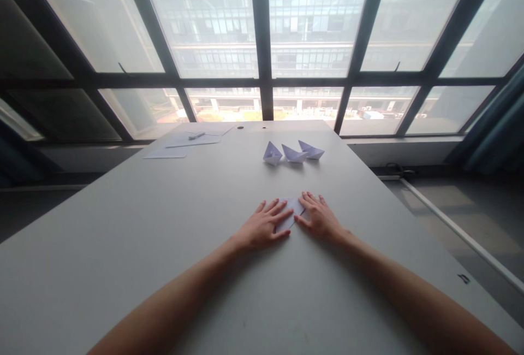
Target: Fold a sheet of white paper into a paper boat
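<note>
A small folded sheet of white paper (pixel 285 223) lies on the table between my hands, partly covered by them. My left hand (pixel 266 225) rests on its left side with the fingers spread. On the right side, my right hand (pixel 318 217) touches the paper's edge, its fingers stretched out and the thumb pointing inward. Just beyond my hands stand three folded paper boats: one on the left (pixel 272 154), one in the middle (pixel 293 154) and one on the right (pixel 311 151), close together.
The white table (pixel 164 224) stretches toward large windows (pixel 213 22). At its far left lie several flat paper sheets (pixel 167 152) with a small whitish object (pixel 197 136) on top. A round hole (pixel 240 128) is near the far edge. Dark curtains (pixel 491 125) hang at the sides.
</note>
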A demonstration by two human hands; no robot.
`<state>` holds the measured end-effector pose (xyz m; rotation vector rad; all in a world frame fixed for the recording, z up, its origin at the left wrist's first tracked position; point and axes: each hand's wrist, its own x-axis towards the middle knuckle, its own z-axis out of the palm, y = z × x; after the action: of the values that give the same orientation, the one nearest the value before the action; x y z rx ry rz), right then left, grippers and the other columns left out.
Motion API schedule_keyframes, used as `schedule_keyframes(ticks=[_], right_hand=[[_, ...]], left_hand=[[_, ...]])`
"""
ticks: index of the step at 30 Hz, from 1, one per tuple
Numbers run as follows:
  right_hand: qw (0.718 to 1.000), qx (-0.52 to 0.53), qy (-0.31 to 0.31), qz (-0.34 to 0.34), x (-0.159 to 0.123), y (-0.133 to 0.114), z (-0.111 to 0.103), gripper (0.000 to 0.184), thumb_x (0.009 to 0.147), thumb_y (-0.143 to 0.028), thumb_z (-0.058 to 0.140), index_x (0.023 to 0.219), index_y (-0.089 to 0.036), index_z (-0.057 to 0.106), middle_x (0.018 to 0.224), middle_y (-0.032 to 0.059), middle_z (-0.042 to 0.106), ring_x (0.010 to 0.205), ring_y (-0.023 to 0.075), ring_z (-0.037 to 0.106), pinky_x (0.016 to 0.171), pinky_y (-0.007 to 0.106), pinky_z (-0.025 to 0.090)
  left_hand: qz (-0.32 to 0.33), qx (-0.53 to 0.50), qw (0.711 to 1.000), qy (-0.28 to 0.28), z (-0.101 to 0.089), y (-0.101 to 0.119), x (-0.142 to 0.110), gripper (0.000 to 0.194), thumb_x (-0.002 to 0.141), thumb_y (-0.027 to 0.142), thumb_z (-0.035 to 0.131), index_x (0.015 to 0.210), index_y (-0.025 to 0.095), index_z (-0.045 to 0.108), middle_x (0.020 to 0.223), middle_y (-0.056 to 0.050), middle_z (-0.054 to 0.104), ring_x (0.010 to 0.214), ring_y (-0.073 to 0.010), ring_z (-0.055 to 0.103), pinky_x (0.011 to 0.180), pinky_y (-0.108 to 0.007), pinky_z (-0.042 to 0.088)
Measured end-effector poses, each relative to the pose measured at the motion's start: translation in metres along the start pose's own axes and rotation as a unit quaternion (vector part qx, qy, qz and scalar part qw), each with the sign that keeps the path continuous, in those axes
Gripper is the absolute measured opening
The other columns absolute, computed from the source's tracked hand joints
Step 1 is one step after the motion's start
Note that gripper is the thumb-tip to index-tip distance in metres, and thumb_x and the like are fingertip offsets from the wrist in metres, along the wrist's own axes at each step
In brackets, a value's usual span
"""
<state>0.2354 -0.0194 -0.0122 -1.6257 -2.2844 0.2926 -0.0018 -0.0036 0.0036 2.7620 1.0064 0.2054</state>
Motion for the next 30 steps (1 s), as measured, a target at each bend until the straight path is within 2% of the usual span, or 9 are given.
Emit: schedule_keyframes(ticks=[4, 7, 11, 15, 18, 22, 30], right_hand=[[1.000, -0.007, 0.017, 0.018, -0.001, 0.000, 0.002, 0.073, 0.094, -0.054, 0.047, 0.151, -0.012, 0.035, 0.156, 0.0171, 0.035, 0.148, 0.0272, 0.024, 0.121, 0.048, 0.009], [0.998, -0.030, 0.029, 0.038, -0.002, 0.001, 0.005, 0.069, 0.096, -0.056, 0.044, 0.150, -0.014, 0.039, 0.158, 0.0172, 0.032, 0.148, 0.0296, 0.021, 0.120, 0.051, 0.009], [0.997, -0.045, 0.040, 0.056, -0.002, 0.003, 0.008, 0.064, 0.098, -0.051, 0.041, 0.147, -0.009, 0.042, 0.157, 0.0204, 0.032, 0.147, 0.0324, 0.023, 0.118, 0.052, 0.015], [0.995, -0.041, 0.078, 0.041, -0.001, 0.002, 0.008, 0.056, 0.095, -0.043, 0.050, 0.138, -0.009, 0.052, 0.147, 0.0209, 0.046, 0.139, 0.0317, 0.037, 0.115, 0.046, 0.025], [0.993, -0.025, 0.111, 0.010, 0.000, 0.001, 0.006, 0.046, 0.092, -0.036, 0.056, 0.132, -0.014, 0.056, 0.135, 0.0162, 0.057, 0.127, 0.0288, 0.047, 0.111, 0.041, 0.033], [0.991, -0.004, 0.131, -0.012, 0.000, 0.000, 0.004, 0.045, 0.090, -0.033, 0.058, 0.131, -0.015, 0.056, 0.128, 0.0137, 0.061, 0.121, 0.0272, 0.051, 0.107, 0.040, 0.037], [0.989, 0.028, 0.145, -0.013, 0.000, 0.000, 0.002, 0.044, 0.088, -0.030, 0.061, 0.130, -0.017, 0.057, 0.122, 0.0120, 0.064, 0.117, 0.0260, 0.053, 0.104, 0.040, 0.039]], left_hand=[[-0.014, 0.001, 1.000, 0.024, 0.003, 0.000, 0.000, 0.064, 0.095, 0.060, 0.045, 0.151, 0.034, 0.033, 0.162, -0.004, 0.022, 0.150, -0.0293, 0.018, 0.121, -0.053, 0.017], [-0.028, 0.015, 0.998, 0.058, 0.006, 0.001, 0.000, 0.058, 0.095, 0.055, 0.049, 0.147, 0.031, 0.041, 0.159, -0.005, 0.030, 0.149, -0.0289, 0.021, 0.120, -0.053, 0.020], [-0.040, 0.031, 0.992, 0.116, 0.005, 0.006, 0.002, 0.042, 0.095, 0.038, 0.053, 0.136, 0.027, 0.054, 0.146, -0.007, 0.049, 0.137, -0.0274, 0.041, 0.116, -0.047, 0.030], [-0.067, 0.048, 0.986, 0.148, 0.000, 0.011, 0.003, 0.025, 0.095, 0.023, 0.051, 0.115, 0.023, 0.065, 0.124, -0.008, 0.061, 0.117, -0.0239, 0.054, 0.102, -0.039, 0.044], [-0.097, 0.061, 0.983, 0.146, -0.003, 0.012, 0.003, 0.024, 0.095, 0.027, 0.053, 0.116, 0.022, 0.064, 0.116, -0.008, 0.063, 0.110, -0.0252, 0.056, 0.094, -0.039, 0.046], [-0.126, 0.069, 0.979, 0.147, -0.005, 0.012, 0.002, 0.037, 0.094, 0.035, 0.059, 0.127, 0.021, 0.058, 0.112, -0.008, 0.065, 0.105, -0.0266, 0.057, 0.091, -0.040, 0.046], [-0.126, 0.051, 0.980, 0.145, -0.004, 0.010, 0.002, 0.027, 0.094, 0.037, 0.060, 0.114, 0.019, 0.064, 0.106, -0.007, 0.065, 0.102, -0.0244, 0.055, 0.090, -0.035, 0.047]])
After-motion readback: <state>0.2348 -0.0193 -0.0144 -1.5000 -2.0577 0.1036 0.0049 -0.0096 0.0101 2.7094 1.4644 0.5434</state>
